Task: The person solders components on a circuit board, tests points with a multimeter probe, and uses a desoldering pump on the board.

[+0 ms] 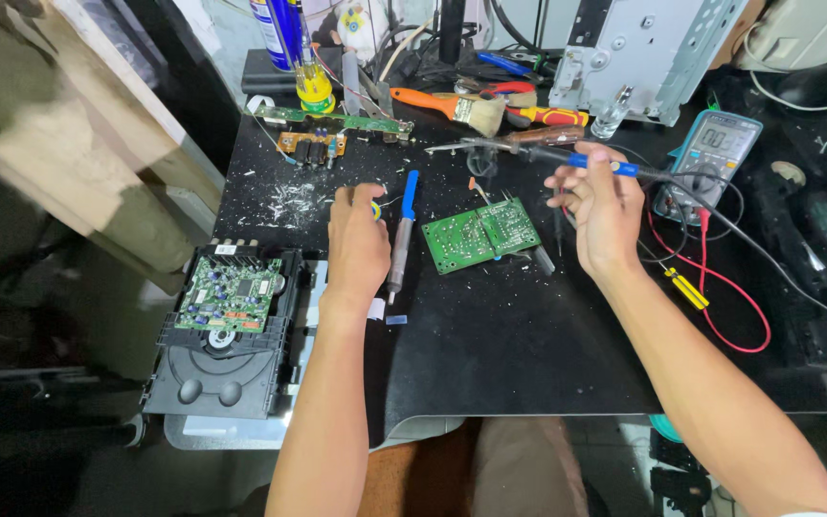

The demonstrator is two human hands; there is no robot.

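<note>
Fixing a green board (481, 234) on the table (519, 335).
Holding the iron (601, 165) in tight right fingers (593, 196), pinching solder (375, 209) in the left hand (356, 239); not touching the board yet, lying between both hands.

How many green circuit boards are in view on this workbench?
3: one green circuit board between the hands, one on the disc drive at left, one long strip board by the yellow-handled screwdriver. Others may be hidden.

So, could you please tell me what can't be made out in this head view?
- What the left hand holds: its back hides all but a yellow-blue bit.
- Multimeter readout: too small.
- Spray can: cut off by the top edge.
- Soldering iron in the right hand: cable runs off right edge.
</note>
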